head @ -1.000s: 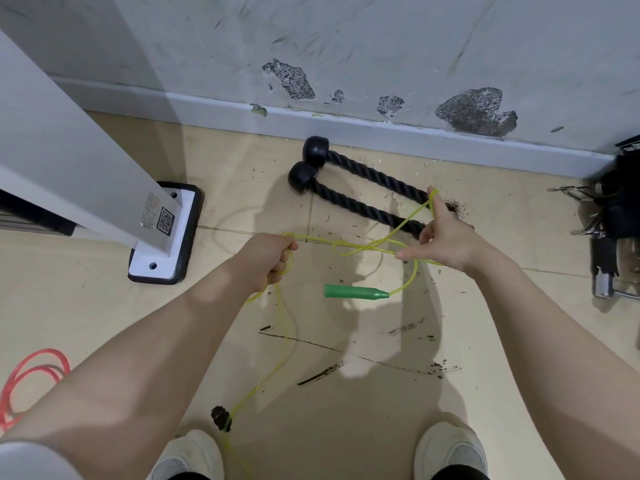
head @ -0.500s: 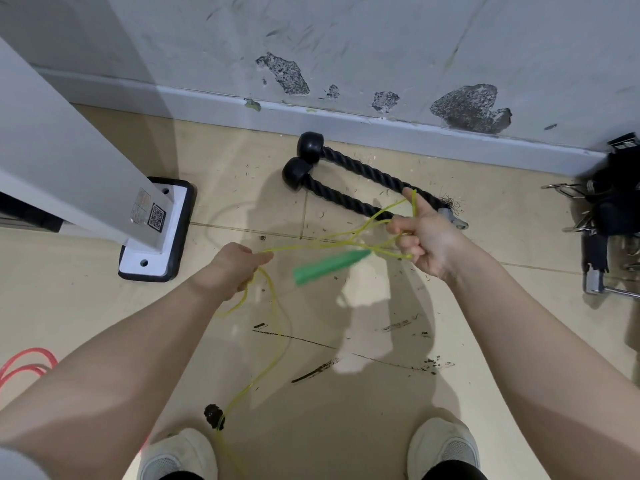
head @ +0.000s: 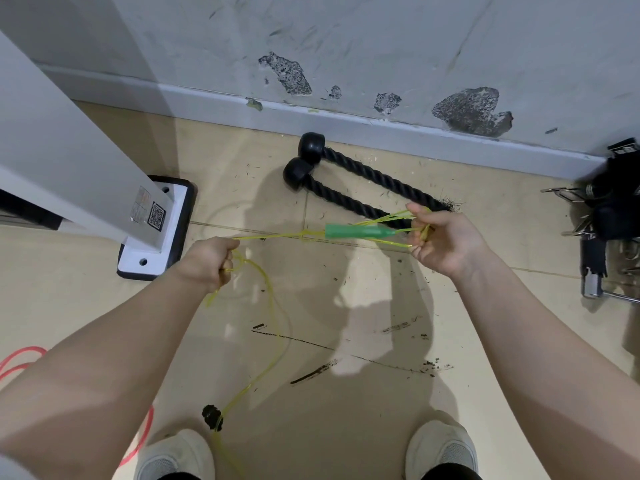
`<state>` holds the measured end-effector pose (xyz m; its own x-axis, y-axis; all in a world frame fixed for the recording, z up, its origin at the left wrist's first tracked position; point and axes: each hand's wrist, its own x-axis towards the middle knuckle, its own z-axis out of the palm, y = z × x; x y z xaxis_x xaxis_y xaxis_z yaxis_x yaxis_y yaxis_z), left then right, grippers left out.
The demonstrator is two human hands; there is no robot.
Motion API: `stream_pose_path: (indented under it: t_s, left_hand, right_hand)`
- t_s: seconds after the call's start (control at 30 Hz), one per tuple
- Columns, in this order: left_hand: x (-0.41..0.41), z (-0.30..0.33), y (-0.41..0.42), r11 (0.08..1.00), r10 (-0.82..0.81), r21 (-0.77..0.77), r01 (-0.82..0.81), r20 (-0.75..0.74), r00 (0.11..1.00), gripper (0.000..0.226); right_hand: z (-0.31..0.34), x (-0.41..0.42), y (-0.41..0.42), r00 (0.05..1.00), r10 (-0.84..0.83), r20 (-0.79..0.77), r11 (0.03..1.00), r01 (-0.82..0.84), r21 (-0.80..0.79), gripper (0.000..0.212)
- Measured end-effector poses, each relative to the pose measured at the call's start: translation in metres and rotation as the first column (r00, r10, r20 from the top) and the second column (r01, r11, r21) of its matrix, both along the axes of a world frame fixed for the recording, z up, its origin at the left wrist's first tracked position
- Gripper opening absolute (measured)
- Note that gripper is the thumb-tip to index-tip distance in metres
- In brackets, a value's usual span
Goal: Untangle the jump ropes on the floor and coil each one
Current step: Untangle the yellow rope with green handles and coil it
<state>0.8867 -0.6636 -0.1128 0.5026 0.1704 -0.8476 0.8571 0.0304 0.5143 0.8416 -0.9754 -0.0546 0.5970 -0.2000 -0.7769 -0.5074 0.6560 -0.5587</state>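
A thin yellow jump rope (head: pixel 273 320) is stretched between my two hands above the floor. My left hand (head: pixel 211 261) grips a bunch of its strands in a fist. My right hand (head: pixel 446 240) holds several loops of it in curled fingers. The rope's green handle (head: pixel 358 231) hangs level between the hands, close to a small knot (head: pixel 306 234). A long slack strand drops from my left hand to the floor between my shoes. A red jump rope (head: pixel 20 358) lies at the far left, mostly hidden by my left arm.
A thick black rope attachment (head: pixel 349 178) with two round ends lies by the wall. A white machine post on a black-edged foot plate (head: pixel 156 237) stands at the left. Metal clips and black gear (head: pixel 609 216) sit at the right. My shoes (head: pixel 180 455) are at the bottom.
My hands have moved apart, pulling the yellow strands straighter. The green handle has risen from below the strands and now hangs level between the hands.
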Motion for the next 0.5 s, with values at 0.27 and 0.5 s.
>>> stream_pose_path:
  t_s: [0.27,0.5]
  left_hand:
    - [-0.001,0.006,-0.012,0.999,0.028,-0.023,-0.029,-0.037,0.999,0.026]
    - [-0.006,0.007,-0.015,0.998,0.054,-0.006,-0.055,-0.099,0.994,0.026]
  right_hand:
    - [-0.001,-0.003,0.001,0.958,0.212,-0.192,0.654,-0.285,-0.7,0.047]
    - [-0.015,-0.002,-0.001,0.973,-0.105,-0.207,0.982,0.069,-0.175,0.033]
